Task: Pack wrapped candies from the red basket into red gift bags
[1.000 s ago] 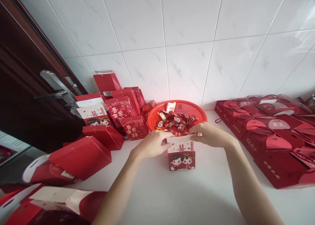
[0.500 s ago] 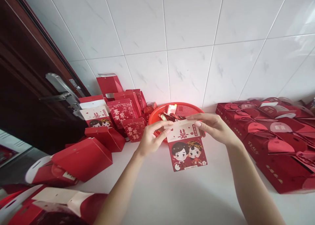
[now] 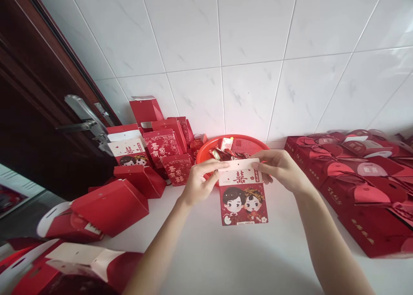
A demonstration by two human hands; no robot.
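Observation:
Between both hands hangs a red and cream paper gift bag [image 3: 244, 204], printed with a cartoon couple and a red character. My left hand [image 3: 201, 181] pinches its top left corner between thumb and fingers. The top right corner is gripped by my right hand [image 3: 280, 168]. A cream flap along the top edge is bent over. Just behind the bag stands a red plastic basket [image 3: 254, 144] with wrapped sweets [image 3: 226, 150] in it; my hands and the bag hide its front.
Red gift bags [image 3: 163, 146] stand on the left, with open red boxes [image 3: 109, 204] nearer me. Rows of closed red gift boxes [image 3: 364, 217] fill the right side of the white table [image 3: 232, 260]. A tiled wall [image 3: 251, 88] rises behind, and a dark door [image 3: 41, 114] is at left.
The bag has straightened from a slight tilt, and its top flap now shows folded toward me. Both hands keep their hold at the corners. The view has shifted slightly.

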